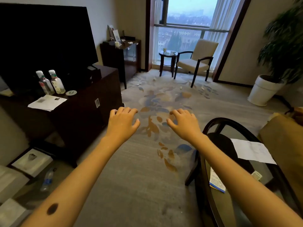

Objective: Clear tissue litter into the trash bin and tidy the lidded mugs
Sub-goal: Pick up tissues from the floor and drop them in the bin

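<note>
My left hand [122, 122] and my right hand [182, 124] are stretched out side by side over the carpet, palms down, fingers spread, holding nothing. Several small white tissue scraps [154, 78] lie on the patterned carpet far ahead, near the armchair legs. A white mug [117, 44] stands on the dark side cabinet [121, 53] by the window, with tissue scraps beside it. Another small cup [164, 50] sits on the round side table [168, 55]. No trash bin is in sight.
A dark TV console [85, 102] on the left carries a television, two water bottles [50, 82] and papers. A beige armchair [196, 60] faces the window. A round glass table [242, 169] with papers is at right, a potted plant [268, 89] far right.
</note>
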A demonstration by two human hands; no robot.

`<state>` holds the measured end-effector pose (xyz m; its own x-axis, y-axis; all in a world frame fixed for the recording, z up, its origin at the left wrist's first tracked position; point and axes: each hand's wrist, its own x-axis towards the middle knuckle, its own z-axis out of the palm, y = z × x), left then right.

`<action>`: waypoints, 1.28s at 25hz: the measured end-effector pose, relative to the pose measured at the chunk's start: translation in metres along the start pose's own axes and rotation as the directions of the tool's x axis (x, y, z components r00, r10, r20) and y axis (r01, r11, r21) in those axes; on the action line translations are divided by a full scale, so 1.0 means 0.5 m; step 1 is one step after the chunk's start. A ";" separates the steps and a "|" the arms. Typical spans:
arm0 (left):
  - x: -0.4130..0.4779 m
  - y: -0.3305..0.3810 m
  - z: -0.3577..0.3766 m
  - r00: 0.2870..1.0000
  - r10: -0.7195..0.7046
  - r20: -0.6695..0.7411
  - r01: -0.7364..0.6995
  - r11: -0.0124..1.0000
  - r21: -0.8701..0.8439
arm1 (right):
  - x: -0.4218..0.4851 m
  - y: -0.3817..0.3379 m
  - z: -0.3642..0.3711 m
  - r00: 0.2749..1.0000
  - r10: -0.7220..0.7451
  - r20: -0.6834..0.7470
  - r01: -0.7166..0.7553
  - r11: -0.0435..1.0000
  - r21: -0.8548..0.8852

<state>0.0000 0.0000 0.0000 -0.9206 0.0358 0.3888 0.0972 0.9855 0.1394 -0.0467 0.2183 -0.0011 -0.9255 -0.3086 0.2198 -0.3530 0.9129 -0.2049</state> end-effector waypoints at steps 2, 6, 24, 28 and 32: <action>0.028 -0.026 0.023 0.999 -0.037 -0.028 0.037 0.999 -0.026 | 0.037 -0.001 0.033 1.000 -0.011 0.018 0.010 1.000 0.020; 0.151 -0.108 0.097 0.998 -0.052 -0.031 0.052 0.999 0.001 | 0.181 0.007 0.096 0.997 -0.023 0.068 0.023 1.000 -0.009; 0.886 -0.403 0.426 1.000 -0.010 0.016 0.011 0.998 -0.061 | 0.988 0.111 0.308 0.995 0.006 0.100 0.002 0.997 -0.076; 1.082 -0.422 0.512 0.999 -0.032 0.040 0.035 0.997 -0.074 | 1.196 0.177 0.349 0.992 -0.028 0.124 0.039 0.996 -0.082; 1.240 -0.462 0.595 0.994 -0.056 0.091 0.063 0.995 -0.075 | 1.381 0.225 0.387 0.987 -0.052 0.152 0.063 0.996 -0.067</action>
<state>-0.7056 -0.1559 -0.0618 -0.9554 -0.0045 0.2954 0.0670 0.9706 0.2313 -0.7519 0.0561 -0.0571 -0.9159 -0.3929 0.0826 -0.4007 0.9076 -0.1258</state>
